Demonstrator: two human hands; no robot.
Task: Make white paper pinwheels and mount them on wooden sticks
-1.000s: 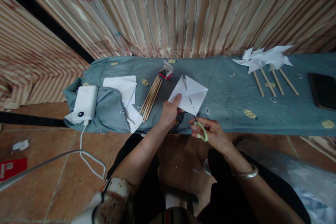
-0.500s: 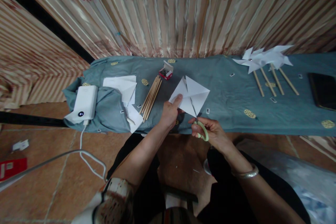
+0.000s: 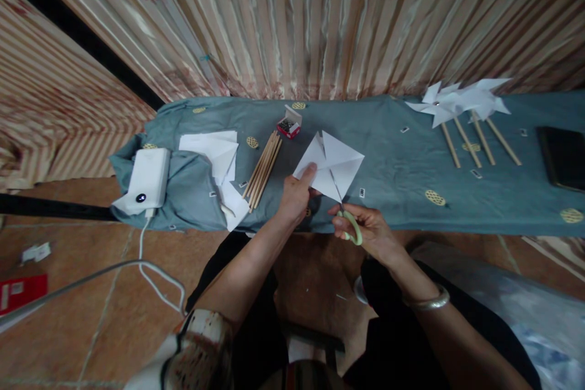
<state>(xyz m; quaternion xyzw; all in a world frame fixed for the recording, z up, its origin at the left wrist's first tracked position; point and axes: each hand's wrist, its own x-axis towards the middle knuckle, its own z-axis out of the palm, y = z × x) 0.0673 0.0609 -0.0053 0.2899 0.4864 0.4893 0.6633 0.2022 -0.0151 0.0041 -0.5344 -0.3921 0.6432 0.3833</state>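
My left hand (image 3: 296,194) pinches a white square of paper (image 3: 345,164) at its left side, thumb on top and the other fingers mostly hidden beneath. A slit runs in from the paper's far corner toward the middle. In my right hand (image 3: 365,225) is a pair of scissors with pale green handles (image 3: 354,228); the blades lie on the near corner of the paper, pointing at its centre. Left of the paper a bundle of thin wooden sticks (image 3: 262,173) lies on the cloth, with a small open red box (image 3: 289,125) of dark little pieces just beyond it.
Several white paper pinwheels (image 3: 450,103) on sticks lie at the right, and a dark phone (image 3: 562,157) is farther right. At the left are loose paper sheets (image 3: 214,152) and a white power bank (image 3: 148,178) with a cable. A green cloth (image 3: 393,189) covers the narrow table.
The paper and both hands have shifted very slightly. The scissors stay at the near corner, their blades looking closer together than before.
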